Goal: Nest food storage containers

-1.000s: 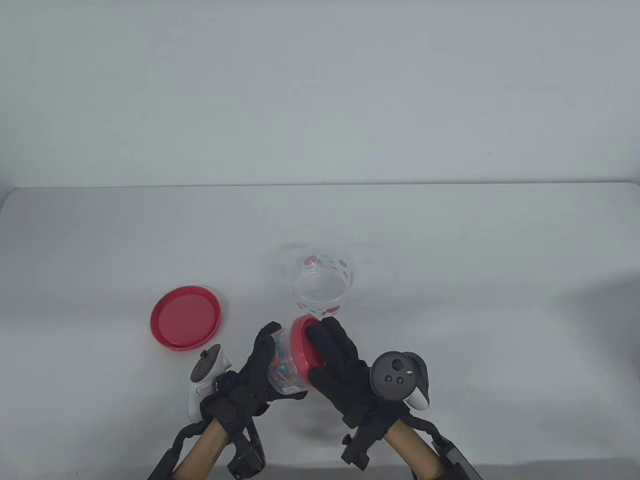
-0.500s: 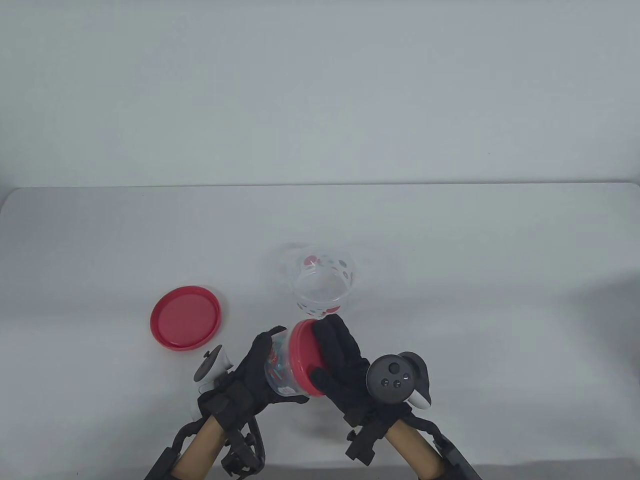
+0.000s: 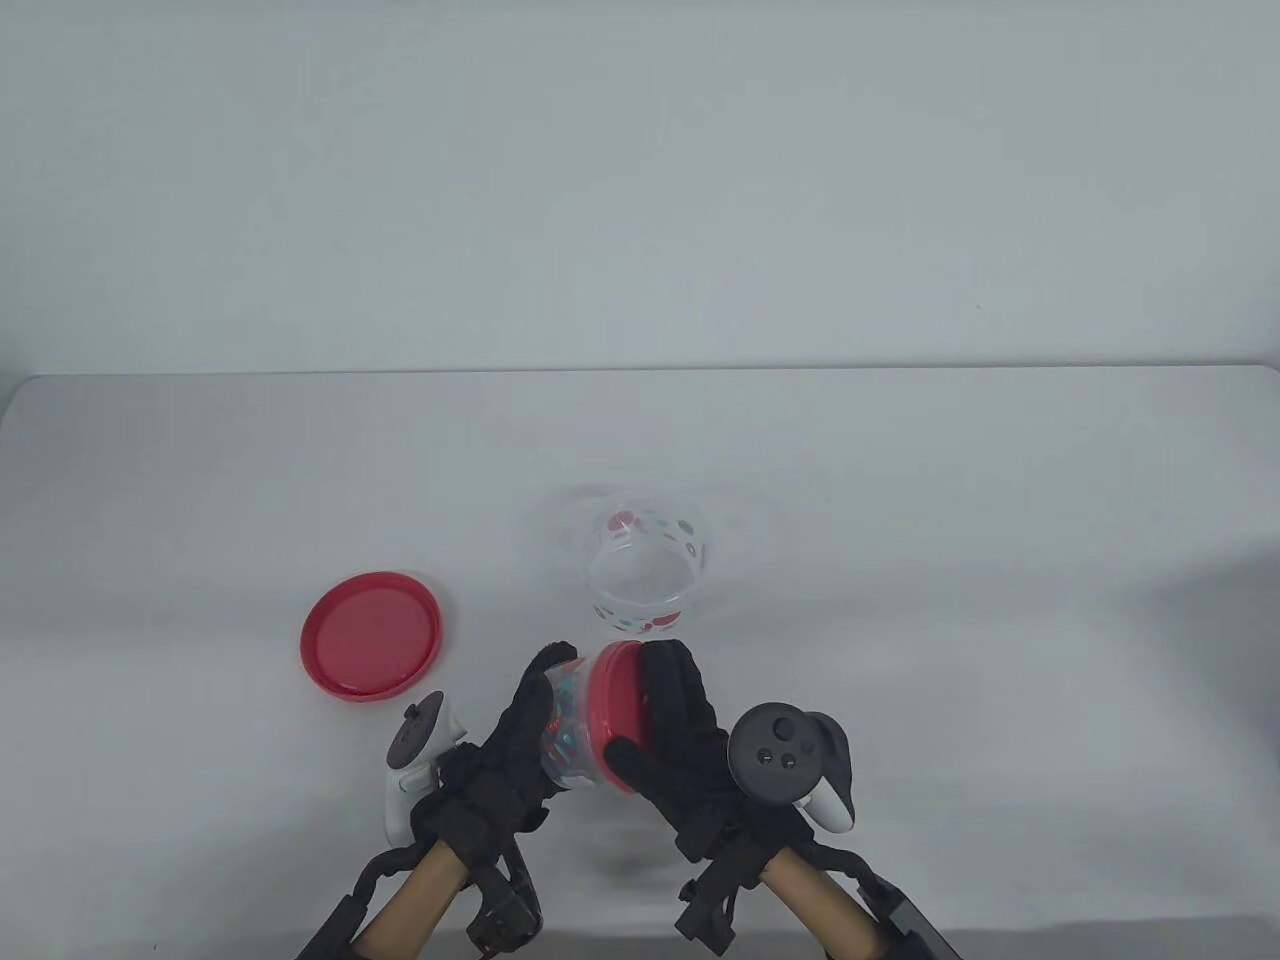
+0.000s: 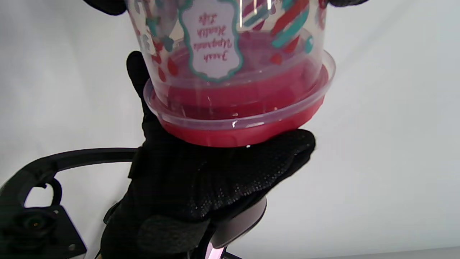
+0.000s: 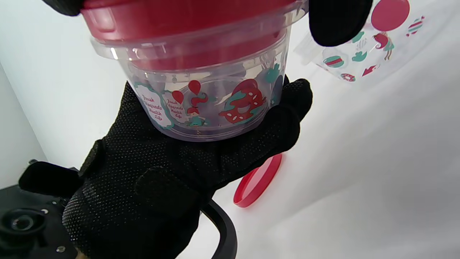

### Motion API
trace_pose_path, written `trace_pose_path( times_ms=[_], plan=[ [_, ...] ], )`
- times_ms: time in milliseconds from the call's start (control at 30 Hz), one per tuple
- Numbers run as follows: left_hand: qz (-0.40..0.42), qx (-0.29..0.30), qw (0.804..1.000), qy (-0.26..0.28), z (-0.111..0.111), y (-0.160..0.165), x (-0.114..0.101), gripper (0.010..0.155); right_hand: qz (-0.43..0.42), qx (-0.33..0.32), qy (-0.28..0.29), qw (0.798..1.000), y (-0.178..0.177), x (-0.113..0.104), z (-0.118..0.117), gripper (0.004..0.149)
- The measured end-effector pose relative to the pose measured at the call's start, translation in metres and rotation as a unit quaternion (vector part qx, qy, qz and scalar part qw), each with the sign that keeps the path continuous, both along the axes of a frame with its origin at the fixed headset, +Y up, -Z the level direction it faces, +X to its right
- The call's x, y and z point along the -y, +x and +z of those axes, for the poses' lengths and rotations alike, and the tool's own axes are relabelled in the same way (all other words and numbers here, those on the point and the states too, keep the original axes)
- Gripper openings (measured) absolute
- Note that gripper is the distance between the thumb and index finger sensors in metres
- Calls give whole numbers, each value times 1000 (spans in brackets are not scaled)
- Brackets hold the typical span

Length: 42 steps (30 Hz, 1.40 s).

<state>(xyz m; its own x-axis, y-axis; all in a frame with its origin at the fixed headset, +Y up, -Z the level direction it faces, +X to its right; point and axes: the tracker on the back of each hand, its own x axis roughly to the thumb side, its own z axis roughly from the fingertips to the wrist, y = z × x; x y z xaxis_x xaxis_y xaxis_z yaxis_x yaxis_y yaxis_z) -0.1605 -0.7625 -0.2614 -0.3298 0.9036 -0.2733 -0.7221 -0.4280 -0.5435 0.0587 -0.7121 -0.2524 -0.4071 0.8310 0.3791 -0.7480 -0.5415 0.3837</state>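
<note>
Left hand (image 3: 510, 745) grips tub (image 3: 565, 725) body, right hand (image 3: 675, 735) grips its red lid (image 3: 612, 700), held sideways above table's (image 3: 950, 560) near edge. Open tub (image 3: 645, 575) just behind; loose lid (image 3: 371, 634) left.

Both gloved hands meet low at centre, left hand (image 3: 512, 745) cupped, right hand (image 3: 680, 745) curled opposite it.

White table (image 3: 900, 600) bears a loose red lid (image 3: 371, 634) and an open clear printed container (image 3: 645, 575), well apart
</note>
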Motion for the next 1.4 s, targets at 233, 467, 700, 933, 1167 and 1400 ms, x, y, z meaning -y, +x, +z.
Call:
trace_pose_path(
  times_ms=[233, 467, 700, 933, 1167, 1400],
  plan=[
    [55, 18, 998, -37, -1, 3, 5, 80, -141, 102, -115, 978, 23, 13, -18, 73],
    [78, 25, 995, -59, -3, 3, 10, 80, -135, 89, -143, 976, 26, 24, -26, 55],
    [-30, -46, 998, 36, -9, -11, -9, 78, -123, 162, -98, 974, 36, 5, -36, 52],
    [-233, -136, 952, 144, -12, -31, -29, 74, -33, 285, -20, 958, 43, -27, -69, 54],
    [-484, -190, 814, 258, -11, -39, -50, 74, 18, 353, 1, 935, 32, -43, -107, 55],
    [-531, -191, 782, 266, -12, -40, -52, 75, 62, 401, -11, 914, 16, -32, -138, 56]
  ],
)
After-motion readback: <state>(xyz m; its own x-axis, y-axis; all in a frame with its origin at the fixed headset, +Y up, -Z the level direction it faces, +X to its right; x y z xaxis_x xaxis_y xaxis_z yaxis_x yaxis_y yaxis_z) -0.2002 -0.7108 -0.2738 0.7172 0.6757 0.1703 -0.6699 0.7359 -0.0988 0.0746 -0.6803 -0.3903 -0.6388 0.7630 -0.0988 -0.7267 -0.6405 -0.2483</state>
